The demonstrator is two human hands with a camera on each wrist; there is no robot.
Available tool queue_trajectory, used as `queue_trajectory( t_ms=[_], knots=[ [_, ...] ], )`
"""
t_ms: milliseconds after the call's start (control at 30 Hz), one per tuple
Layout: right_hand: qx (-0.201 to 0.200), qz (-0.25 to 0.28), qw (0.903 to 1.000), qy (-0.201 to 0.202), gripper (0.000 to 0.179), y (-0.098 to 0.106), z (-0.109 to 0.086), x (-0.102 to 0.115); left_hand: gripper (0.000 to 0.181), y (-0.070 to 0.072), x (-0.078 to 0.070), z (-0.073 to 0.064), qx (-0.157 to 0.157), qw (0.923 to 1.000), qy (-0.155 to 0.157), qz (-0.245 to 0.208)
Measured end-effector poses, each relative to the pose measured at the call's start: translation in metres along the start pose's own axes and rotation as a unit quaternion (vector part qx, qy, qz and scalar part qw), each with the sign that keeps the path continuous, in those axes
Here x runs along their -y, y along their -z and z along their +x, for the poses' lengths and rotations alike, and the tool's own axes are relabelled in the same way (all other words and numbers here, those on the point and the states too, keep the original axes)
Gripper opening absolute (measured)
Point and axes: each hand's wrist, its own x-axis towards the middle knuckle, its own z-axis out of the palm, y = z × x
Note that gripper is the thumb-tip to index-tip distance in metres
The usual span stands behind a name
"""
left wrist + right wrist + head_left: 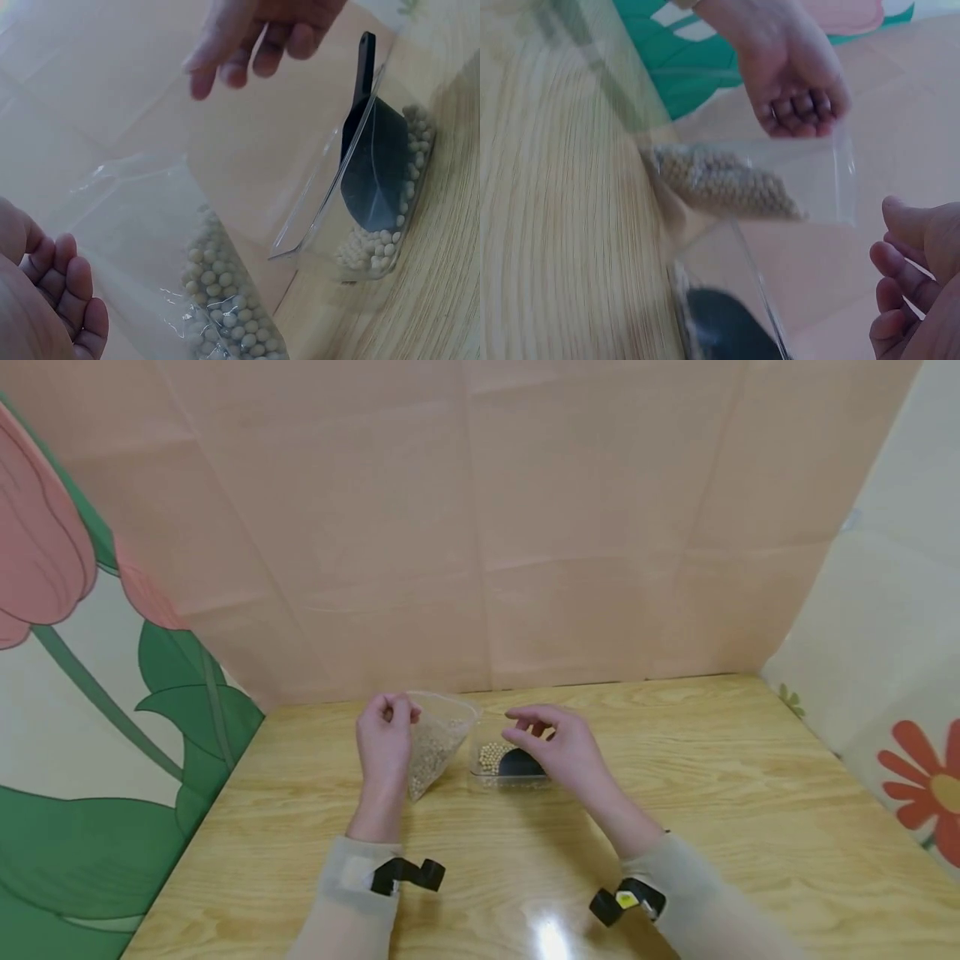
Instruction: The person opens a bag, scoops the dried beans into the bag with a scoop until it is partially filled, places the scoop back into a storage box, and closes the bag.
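My left hand [385, 743] grips the upper corner of a clear plastic bag [437, 750], which hangs tilted with its lower corner near the tabletop. Pale round beans [229, 307] fill the bag's lower part. Just right of it stands a clear rectangular container [474, 767] holding more pale beans [491, 756]. A black scoop [519, 764] lies in that container, its handle [365, 64] sticking up past the rim in the left wrist view. Over the container's right side hovers my right hand [566, 745], fingers loosely bent and apart, with nothing between them.
The wood-grain table [712, 793] extends on both sides and in front. A pinkish sheet [480, 527] hangs behind its back edge. Flower-patterned walls stand at the left [90, 852] and right [885, 652].
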Motion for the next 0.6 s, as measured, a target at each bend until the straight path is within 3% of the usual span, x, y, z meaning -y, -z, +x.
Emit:
queue_trajectory(
  t_ms=[400, 600],
  knots=[
    [0.028, 0.05, 0.9982, 0.017, 0.031, -0.042, 0.009, 0.024, 0.023, -0.001, 0.003, -0.002, 0.001, 1.0, -0.002, -0.006],
    [0.044, 0.064, 0.997, -0.001, 0.031, -0.051, 0.01, 0.028, 0.02, -0.003, 0.004, -0.003, 0.011, 0.9997, 0.002, -0.022]
  ],
)
